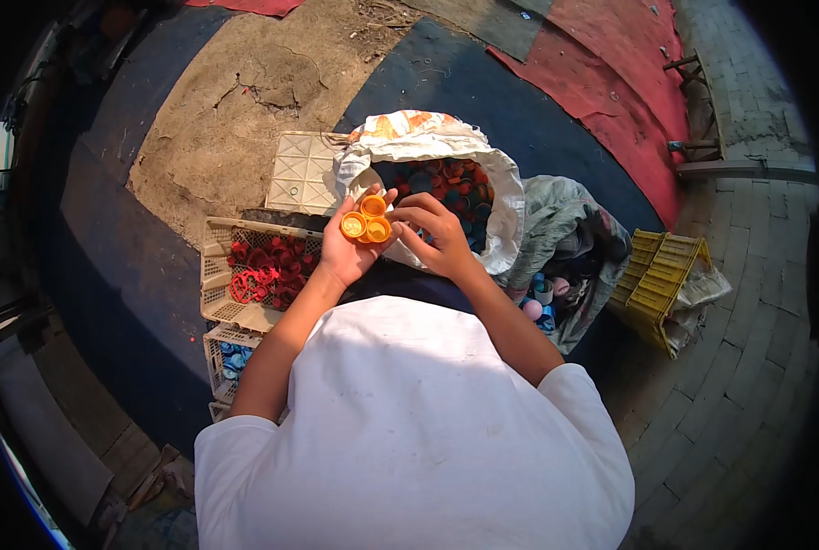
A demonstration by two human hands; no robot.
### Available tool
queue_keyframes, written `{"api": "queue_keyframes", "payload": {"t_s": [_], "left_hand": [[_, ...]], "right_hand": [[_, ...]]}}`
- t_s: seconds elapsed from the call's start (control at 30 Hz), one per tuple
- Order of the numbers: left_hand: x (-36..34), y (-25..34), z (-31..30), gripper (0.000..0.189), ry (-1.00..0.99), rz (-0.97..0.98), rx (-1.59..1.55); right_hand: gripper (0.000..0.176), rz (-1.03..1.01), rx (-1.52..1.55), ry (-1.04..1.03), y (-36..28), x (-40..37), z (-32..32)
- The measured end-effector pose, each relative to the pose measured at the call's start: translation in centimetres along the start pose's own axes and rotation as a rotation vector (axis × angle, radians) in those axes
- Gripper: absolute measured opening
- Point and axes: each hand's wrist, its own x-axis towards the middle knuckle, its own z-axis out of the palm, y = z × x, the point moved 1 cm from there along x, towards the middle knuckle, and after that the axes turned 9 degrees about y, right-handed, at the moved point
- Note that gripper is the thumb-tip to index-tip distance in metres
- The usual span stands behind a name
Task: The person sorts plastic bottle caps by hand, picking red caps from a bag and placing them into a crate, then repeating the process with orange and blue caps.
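Note:
Three orange bottle caps (368, 223) rest, hollow side up, on the palm of my left hand (347, 252), which is turned upward with its fingers curled behind them. My right hand (441, 240) is close on the right, its fingers bent and apart, fingertips right at the edge of the caps. Behind both hands stands a white woven sack (505, 197) with its top rolled back. Inside it lie many red, orange and dark green caps (450, 183).
A beige crate (215, 275) of red plastic pieces (272, 270) stands left, above a crate of blue pieces (235, 359). A grey-green sack (556, 197) with mixed items sits right, near yellow crates (657, 284). A beige lattice panel (297, 170) lies behind.

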Motion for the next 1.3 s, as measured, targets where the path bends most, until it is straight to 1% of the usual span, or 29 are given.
{"api": "queue_keyframes", "payload": {"t_s": [0.03,0.07,0.17,0.23,0.27,0.37,0.4,0.5,0.57,0.6,0.7,0.8,0.9,1.0,1.1,1.2,1.3], "left_hand": [[-0.1,0.1,0.1,0.046,0.007,0.006,-0.021],[-0.1,0.2,0.3,0.046,0.012,0.012,-0.041],[-0.2,0.5,0.0,0.045,0.011,0.025,-0.085],[-0.6,0.5,0.2,0.045,0.01,0.026,-0.101],[-0.7,0.6,0.1,0.046,0.004,0.025,-0.104],[-0.7,0.5,0.1,0.046,0.006,0.031,-0.105],[-0.7,0.4,0.0,0.046,0.008,0.031,-0.11],[-0.7,0.4,-0.2,0.046,0.01,0.032,-0.112],[-0.9,0.5,-0.2,0.046,0.008,0.037,-0.105],[-1.0,0.6,-0.3,0.046,0.003,0.038,-0.105],[-1.0,0.5,-0.7,0.048,-0.007,0.037,-0.107],[-1.1,0.6,-0.9,0.048,-0.013,0.041,-0.116],[-1.3,0.6,-1.0,0.048,-0.027,0.04,-0.117],[-1.4,0.8,-1.1,0.048,-0.026,0.046,-0.106],[-1.7,1.0,-1.0,0.048,-0.015,0.052,-0.105],[-1.2,1.3,-0.8,0.047,-0.023,0.057,-0.111],[-0.7,1.4,-0.5,0.047,-0.049,0.037,-0.114]], "right_hand": [[0.016,0.068,0.021,0.039,0.9,-0.1,-0.4],[0.014,0.078,0.001,0.121,2.0,-0.1,-0.7],[0.019,0.346,-0.2,0.237,7.1,-0.8,-1.7],[0.027,0.295,-0.458,0.205,13.4,-2.4,-2.6],[0.031,0.413,-0.539,0.162,14.6,-2.6,-3.0],[0.035,0.569,-0.755,0.09,18.0,-2.9,-3.0],[0.039,0.725,-0.804,0.01,19.1,-2.7,-2.8],[0.044,0.484,-0.876,0.114,21.3,-3.4,-2.6],[0.044,0.502,-1.013,0.077,23.9,-3.5,-2.4],[0.044,0.511,-1.082,0.056,23.8,-3.1,-2.3],[0.04,0.471,-1.019,-0.015,22.9,-1.6,-2.7],[0.036,0.729,-0.963,-0.129,21.1,1.0,-2.5],[0.038,0.64,-1.077,-0.144,22.5,0.9,-2.3],[0.037,0.544,-1.163,-0.08,23.0,0.7,-1.9],[0.028,0.742,-0.943,-0.035,22.3,1.1,-2.7],[0.02,0.656,-0.712,0.145,21.6,0.0,-3.3],[0.026,0.712,-0.512,0.372,18.8,-1.2,-3.2]]}}
